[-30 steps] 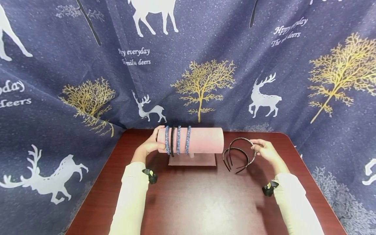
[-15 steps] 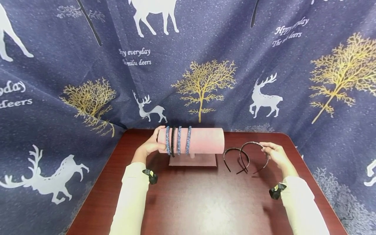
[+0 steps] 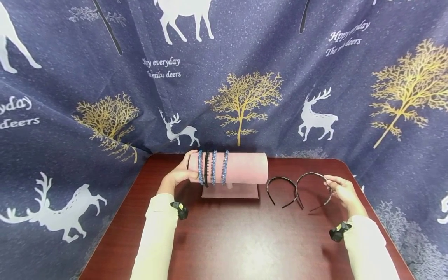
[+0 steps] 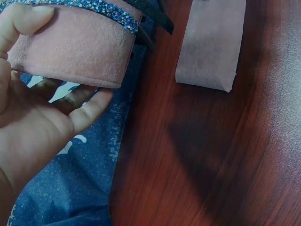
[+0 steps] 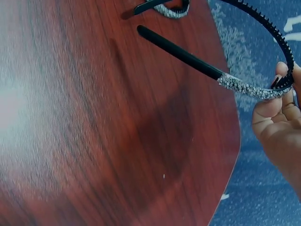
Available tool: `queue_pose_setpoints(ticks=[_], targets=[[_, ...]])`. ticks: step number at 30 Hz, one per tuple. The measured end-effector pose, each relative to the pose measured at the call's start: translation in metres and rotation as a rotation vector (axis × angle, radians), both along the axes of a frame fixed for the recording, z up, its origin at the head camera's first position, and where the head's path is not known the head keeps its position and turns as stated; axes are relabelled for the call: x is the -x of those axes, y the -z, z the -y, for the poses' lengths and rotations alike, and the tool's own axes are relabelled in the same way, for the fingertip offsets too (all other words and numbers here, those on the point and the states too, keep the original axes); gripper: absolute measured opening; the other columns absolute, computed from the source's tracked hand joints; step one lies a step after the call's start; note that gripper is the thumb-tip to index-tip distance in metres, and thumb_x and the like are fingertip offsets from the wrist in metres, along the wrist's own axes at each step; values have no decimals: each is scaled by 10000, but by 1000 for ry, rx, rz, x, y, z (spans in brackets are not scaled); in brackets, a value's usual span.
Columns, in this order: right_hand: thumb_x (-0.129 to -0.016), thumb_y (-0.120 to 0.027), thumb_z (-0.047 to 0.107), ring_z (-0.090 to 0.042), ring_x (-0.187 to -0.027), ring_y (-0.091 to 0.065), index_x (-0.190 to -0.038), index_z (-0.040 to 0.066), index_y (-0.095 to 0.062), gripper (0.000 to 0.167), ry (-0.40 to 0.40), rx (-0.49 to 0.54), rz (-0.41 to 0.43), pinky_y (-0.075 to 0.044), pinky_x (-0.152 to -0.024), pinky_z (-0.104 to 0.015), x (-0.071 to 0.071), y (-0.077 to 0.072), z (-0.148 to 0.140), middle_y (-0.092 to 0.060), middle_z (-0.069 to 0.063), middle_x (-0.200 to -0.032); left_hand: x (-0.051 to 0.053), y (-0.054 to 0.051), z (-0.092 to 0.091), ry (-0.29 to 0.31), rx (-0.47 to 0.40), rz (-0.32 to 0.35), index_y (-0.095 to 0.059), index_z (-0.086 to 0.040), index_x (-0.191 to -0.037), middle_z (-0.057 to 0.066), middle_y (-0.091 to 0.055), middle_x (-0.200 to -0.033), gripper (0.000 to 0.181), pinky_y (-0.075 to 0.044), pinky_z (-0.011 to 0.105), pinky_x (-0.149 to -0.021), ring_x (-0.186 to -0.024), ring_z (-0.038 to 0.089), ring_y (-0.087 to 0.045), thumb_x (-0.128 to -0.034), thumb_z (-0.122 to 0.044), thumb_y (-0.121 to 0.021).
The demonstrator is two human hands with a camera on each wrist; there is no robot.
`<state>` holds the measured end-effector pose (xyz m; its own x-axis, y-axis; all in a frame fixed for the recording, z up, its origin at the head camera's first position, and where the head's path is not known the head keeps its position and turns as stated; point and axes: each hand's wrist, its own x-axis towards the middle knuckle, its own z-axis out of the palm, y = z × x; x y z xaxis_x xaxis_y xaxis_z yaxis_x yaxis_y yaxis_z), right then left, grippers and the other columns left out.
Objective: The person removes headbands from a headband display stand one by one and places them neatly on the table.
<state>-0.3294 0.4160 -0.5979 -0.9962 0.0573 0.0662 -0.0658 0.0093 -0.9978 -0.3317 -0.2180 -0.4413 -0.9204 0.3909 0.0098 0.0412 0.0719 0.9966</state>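
Evidently the silver-glitter headband point(image 5: 237, 87) is the thing in hand: the fingers of the right hand point(image 3: 343, 190) pinch it on one side of its arch, both legs hanging to the left of the fingers. Whether the tips touch the counter point(image 3: 245, 237) I cannot tell. Done well, this wants a light pinch on the band's edge, I'd judge, with the legs kept from hooking the second headband point(image 3: 281, 177), which lies just beyond the held one, further left of those fingers. Further left again, the fingers of the left hand point(image 3: 178, 174) are clamped round the near end of the pink roll point(image 3: 246, 167); a steady hold there should stop it tipping. Just right of them, blue headbands point(image 3: 214, 167) and a black headband point(image 3: 206, 167) sit around the roll.
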Motion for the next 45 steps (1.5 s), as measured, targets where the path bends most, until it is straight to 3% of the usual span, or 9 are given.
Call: queue_pose_setpoints(ticks=[3, 11, 14, 18, 28, 32, 40, 44, 45], targets=[[-899, -616, 182, -30, -692, -583, -1085, 262, -695, 217, 17, 2, 28, -468, -539, -181, -2, 4, -9, -669, 60, -835, 1, 4, 1, 10, -10, 6, -118, -124, -1449, 164, -366, -1244, 1063, -418, 349, -830, -984, 265, -469, -582, 189, -648], [-877, -624, 200, -33, -642, -543, -961, 342, -702, 184, 6, -51, 49, -407, -459, -186, -36, -46, 12, -655, 69, -797, 13, 26, 6, -20, 13, -39, -177, -203, -1437, 134, -367, -1282, 1065, -366, 364, -897, -1038, 273, -443, -580, 177, -681], [-890, -614, 144, -49, -655, -566, -950, 289, -723, 191, 11, 27, 77, -430, -484, -174, -36, -44, 11, -665, 41, -792, 14, 28, 6, -19, 22, -39, -180, -230, -1434, 137, -373, -1274, 1067, -367, 373, -902, -1037, 276, -449, -583, 180, -674], [-901, -592, 108, -61, -666, -577, -942, 264, -722, 207, 21, 68, 104, -448, -517, -172, -33, -40, 9, -669, 38, -786, 12, 22, 4, -19, 10, -11, -169, -220, -1439, 154, -389, -1233, 1070, -399, 363, -859, -995, 279, -470, -586, 207, -653], [-932, -500, 40, -35, -687, -554, -923, 273, -671, 289, 8, 85, 200, -459, -571, -189, -49, -75, 28, -642, 101, -793, 0, 1, 0, 15, -36, 47, -144, -194, -1440, 158, -402, -1177, 1065, -450, 364, -786, -932, 267, -498, -581, 195, -640], [-915, -523, 46, -8, -731, -559, -1116, 155, -589, 238, 9, 20, 231, -454, -592, -188, -51, -76, 28, -637, 139, -803, 0, 0, 0, 17, -35, 44, -132, -182, -1445, 159, -388, -1196, 1064, -451, 363, -786, -932, 264, -500, -587, 196, -636], [-869, -521, -65, -4, -723, -604, -1306, -189, -302, 504, 28, 46, 187, -476, -625, -168, -48, -70, 29, -664, 67, -756, 0, 0, -1, 3, -35, 49, -139, -178, -1444, 177, -367, -1211, 1066, -461, 360, -768, -934, 277, -492, -579, 199, -633], [-854, -562, -34, 8, -708, -614, -1344, -219, -194, 641, 91, -1, 202, -485, -667, -167, -38, -51, 19, -659, 86, -717, 0, 0, -1, 9, -44, 49, -134, -171, -1442, 176, -387, -1184, 1058, -465, 365, -760, -914, 270, -509, -583, 199, -629], [-847, -586, -15, 14, -700, -615, -1340, -165, -313, 583, 113, -9, 214, -483, -663, -163, -35, -44, 15, -658, 99, -705, 0, 0, -1, 11, -45, 47, -130, -167, -1443, 174, -391, -1178, 1056, -466, 365, -757, -907, 264, -513, -586, 197, -627]])
